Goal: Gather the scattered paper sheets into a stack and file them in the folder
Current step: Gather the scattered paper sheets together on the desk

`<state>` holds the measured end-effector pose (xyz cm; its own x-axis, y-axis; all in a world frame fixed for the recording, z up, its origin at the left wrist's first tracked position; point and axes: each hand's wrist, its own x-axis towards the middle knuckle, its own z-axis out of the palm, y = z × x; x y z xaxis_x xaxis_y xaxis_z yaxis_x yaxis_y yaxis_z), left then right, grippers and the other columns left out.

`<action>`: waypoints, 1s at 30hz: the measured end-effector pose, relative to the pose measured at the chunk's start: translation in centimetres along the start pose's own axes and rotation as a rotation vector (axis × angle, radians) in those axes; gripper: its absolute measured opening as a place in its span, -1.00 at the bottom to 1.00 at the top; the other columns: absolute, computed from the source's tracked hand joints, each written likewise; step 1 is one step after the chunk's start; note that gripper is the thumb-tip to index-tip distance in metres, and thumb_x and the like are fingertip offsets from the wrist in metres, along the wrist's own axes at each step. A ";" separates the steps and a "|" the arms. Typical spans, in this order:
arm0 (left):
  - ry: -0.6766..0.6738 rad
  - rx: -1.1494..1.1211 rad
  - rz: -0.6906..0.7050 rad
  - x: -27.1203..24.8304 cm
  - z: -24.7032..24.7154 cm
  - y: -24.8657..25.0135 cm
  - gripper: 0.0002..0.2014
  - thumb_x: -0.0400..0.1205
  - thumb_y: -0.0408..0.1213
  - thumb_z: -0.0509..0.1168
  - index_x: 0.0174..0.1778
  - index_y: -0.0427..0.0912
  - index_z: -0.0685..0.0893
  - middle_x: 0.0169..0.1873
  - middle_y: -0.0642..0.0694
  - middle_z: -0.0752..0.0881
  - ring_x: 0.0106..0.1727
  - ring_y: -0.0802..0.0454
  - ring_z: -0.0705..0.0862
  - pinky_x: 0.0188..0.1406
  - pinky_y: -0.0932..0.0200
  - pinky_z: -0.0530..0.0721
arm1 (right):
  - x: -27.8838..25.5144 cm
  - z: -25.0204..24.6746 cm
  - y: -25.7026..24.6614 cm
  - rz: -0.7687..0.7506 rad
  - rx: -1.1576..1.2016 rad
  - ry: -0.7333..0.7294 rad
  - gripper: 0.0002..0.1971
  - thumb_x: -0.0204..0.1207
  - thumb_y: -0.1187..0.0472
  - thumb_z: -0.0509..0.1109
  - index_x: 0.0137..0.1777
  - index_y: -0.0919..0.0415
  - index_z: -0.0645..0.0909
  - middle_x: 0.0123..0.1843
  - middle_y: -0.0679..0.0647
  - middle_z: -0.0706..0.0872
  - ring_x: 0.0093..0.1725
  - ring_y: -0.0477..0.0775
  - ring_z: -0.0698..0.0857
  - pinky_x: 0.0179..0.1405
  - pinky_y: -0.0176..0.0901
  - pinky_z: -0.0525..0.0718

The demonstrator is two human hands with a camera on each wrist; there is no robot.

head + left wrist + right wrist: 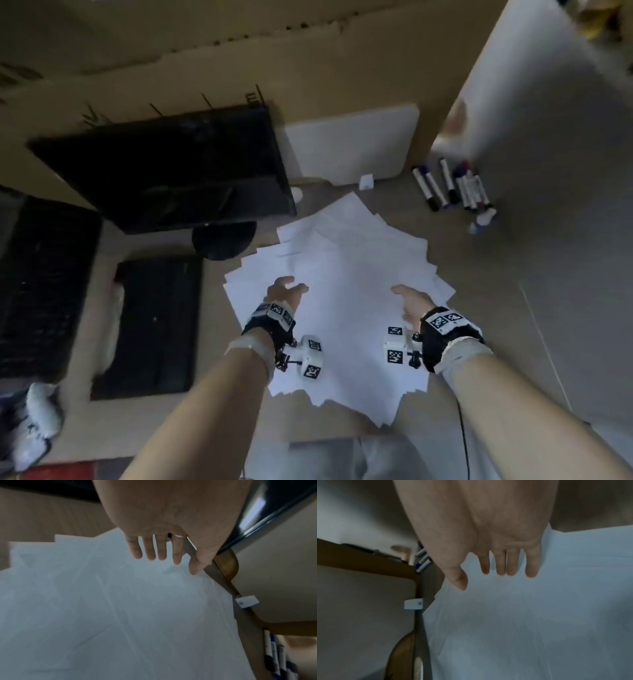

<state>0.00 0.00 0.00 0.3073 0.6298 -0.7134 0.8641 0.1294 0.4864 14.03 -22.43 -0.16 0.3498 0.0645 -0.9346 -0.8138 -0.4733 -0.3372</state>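
Thin, limp, slippery paper sheets (346, 274) fanned on tabletop (513, 291); best squeezed inward at outer edges; both hands' fingers (149, 550) spread, empty.

Fanned spread of white paper sheets (346, 274) takes the middle of the brown counter (486, 274). Bare counter lies open right of the sheets.

Far right: cluster of capped marker pens (452, 185), apart from the sheets.

Far side: white rounded-corner board (352, 144) leans upright; small white block (365, 181) sits just before it, near the sheets' far corner.

Far left: black flat monitor (171, 171) overhangs; its round black base (222, 240) stands just beside the sheets' left edge.

Left: black rectangular pad (154, 325), with a strip of bare counter between it and the sheets.

Both hands, left (286, 291) and right (411, 301), sit over the sheets with fingers spread, a clear gap between them.
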 end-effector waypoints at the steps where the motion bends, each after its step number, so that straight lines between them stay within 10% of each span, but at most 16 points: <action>1: 0.009 0.102 0.033 0.6 -0.2 0.7 -0.42 0.51 -0.11 0.42 0.47 0.01 0.49 0.49 -0.13 0.46 0.45 -0.25 0.47 0.40 -0.16 0.51 | 0.4 0.3 -0.1 -0.005 0.017 0.034 -0.45 0.58 0.07 0.42 0.48 0.33 0.46 0.44 0.15 0.50 0.46 0.30 0.46 0.21 0.14 0.45; 6: -0.022 0.550 0.244 5.8 0.6 4.6 -0.18 0.46 -0.03 0.46 0.62 0.09 0.24 0.65 -0.03 0.20 0.67 -0.14 0.15 0.57 -0.21 0.29 | 2.6 1.9 -0.9 0.056 -0.004 0.213 -0.39 0.48 0.05 0.49 0.41 0.41 0.46 0.33 0.26 0.57 0.30 0.35 0.56 0.25 0.20 0.55; 15: -0.106 0.907 0.245 8.3 3.0 6.1 -0.08 0.23 -0.07 0.66 0.42 0.13 0.25 0.36 -0.14 0.36 0.45 -0.18 0.34 0.41 -0.14 0.43 | 4.2 3.8 -0.4 -0.088 -0.367 0.190 -0.47 0.37 -0.09 0.53 0.25 0.24 0.67 0.18 0.16 0.69 0.26 0.27 0.63 0.26 0.01 0.59; 20: -0.116 0.885 0.279 7.7 3.0 4.7 -0.03 0.16 -0.02 0.68 0.41 0.15 0.26 0.38 -0.09 0.27 0.49 -0.17 0.26 0.45 -0.15 0.38 | 4.5 4.2 -0.7 -0.282 -0.483 0.189 -0.83 0.41 0.17 0.51 -0.31 0.08 0.56 -0.27 0.03 0.65 -0.12 0.14 0.66 -0.31 -0.23 0.53; 27: -0.147 0.780 0.298 5.7 1.8 3.6 0.07 0.13 0.18 0.62 0.52 0.12 0.22 0.41 0.00 0.44 0.50 -0.10 0.40 0.52 -0.21 0.26 | 3.1 2.0 -3.3 -0.444 -0.454 0.170 -0.77 0.38 0.42 0.48 -0.28 0.02 0.73 -0.19 -0.03 0.77 -0.06 0.08 0.73 -0.15 -0.30 0.55; 30: -0.175 0.890 0.294 4.2 2.9 4.1 -0.01 0.27 0.27 0.52 0.59 0.13 0.23 0.43 -0.04 0.46 0.50 -0.14 0.40 0.47 -0.19 0.35 | 3.1 0.9 -4.6 -0.503 -0.501 0.164 -0.82 0.46 0.28 0.50 0.06 0.16 0.74 0.01 0.00 0.74 0.03 0.06 0.68 -0.02 -0.28 0.51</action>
<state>5.93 0.97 -2.45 0.5535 0.4111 -0.7243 0.7070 -0.6916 0.1477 18.42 -19.25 -1.57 0.7226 0.2662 -0.6380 -0.2398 -0.7692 -0.5924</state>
